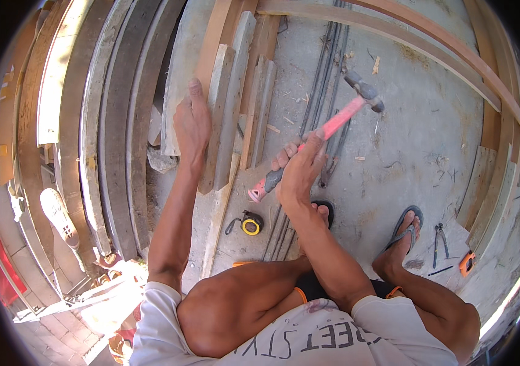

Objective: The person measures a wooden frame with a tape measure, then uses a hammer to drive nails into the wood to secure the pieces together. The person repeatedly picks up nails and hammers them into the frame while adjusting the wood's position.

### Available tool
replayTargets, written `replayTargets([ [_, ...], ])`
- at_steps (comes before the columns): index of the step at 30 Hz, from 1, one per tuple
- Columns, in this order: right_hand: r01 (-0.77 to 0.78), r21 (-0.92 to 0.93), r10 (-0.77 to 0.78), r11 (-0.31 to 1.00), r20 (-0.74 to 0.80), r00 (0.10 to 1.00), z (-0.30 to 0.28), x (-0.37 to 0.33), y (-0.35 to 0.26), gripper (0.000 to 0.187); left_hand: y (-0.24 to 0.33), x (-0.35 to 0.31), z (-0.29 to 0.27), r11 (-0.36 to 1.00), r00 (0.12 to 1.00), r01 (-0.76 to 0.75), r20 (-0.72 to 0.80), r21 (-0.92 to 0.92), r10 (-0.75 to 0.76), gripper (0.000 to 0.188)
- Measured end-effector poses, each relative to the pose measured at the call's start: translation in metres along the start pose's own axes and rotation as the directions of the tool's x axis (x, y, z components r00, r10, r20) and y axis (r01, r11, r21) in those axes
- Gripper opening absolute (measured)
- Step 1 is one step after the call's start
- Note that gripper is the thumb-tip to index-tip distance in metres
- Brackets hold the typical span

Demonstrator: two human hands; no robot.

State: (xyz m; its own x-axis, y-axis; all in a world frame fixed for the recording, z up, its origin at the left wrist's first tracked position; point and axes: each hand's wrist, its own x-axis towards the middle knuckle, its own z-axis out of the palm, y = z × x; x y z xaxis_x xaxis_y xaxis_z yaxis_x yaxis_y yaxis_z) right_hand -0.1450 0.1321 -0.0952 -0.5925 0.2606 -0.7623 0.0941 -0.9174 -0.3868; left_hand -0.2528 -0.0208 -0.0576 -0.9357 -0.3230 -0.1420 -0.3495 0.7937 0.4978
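Note:
My right hand (299, 168) is wrapped round the handle of a hammer (346, 119). Its handle is pinkish red with a dark grip, and the dark metal head points up and right, above the concrete floor. My left hand (191, 125) grips the side of a reddish-brown wooden plank (218, 46), thumb stretched along it; the other fingers are mostly hidden. Shorter timber pieces (222, 116) lie against this plank on its right. A pale grey board (180, 67) lies on its left.
Long weathered beams (135, 122) line the left side. A yellow-black tape measure (251, 224) lies on the floor, and thin dark metal rods (321, 79) run beneath the hammer. Pincers (440, 241) and an orange-handled tool (467, 263) lie right of my foot. A wooden frame (406, 46) spans the far right.

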Motion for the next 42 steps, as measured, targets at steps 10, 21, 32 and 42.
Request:
replayTargets([
  [10,-0.031,-0.235,0.079,0.971,0.197,0.977,0.002,-0.010,0.044,0.038,0.003,0.001,0.004,0.998,0.998,-0.023,-0.065,-0.052,0.019,0.094],
  [21,-0.040,-0.646,0.349,0.763,0.359,0.866,-0.029,0.007,0.020,0.040,0.001,0.000,-0.003,0.999,1.000,0.027,0.004,-0.024,-0.027,0.092],
  [32,0.215,-0.782,-0.385,-0.585,0.502,0.775,-0.163,0.121,-0.187,0.039,-0.012,0.002,0.000,0.903,0.989,-0.097,-0.141,-0.419,0.041,0.100],
  [42,0.386,-0.393,0.102,-0.834,0.578,0.809,-0.151,0.087,-0.316,0.046,-0.079,-0.068,-0.035,0.948,0.828,0.113,0.556,-0.298,0.076,0.102],
])
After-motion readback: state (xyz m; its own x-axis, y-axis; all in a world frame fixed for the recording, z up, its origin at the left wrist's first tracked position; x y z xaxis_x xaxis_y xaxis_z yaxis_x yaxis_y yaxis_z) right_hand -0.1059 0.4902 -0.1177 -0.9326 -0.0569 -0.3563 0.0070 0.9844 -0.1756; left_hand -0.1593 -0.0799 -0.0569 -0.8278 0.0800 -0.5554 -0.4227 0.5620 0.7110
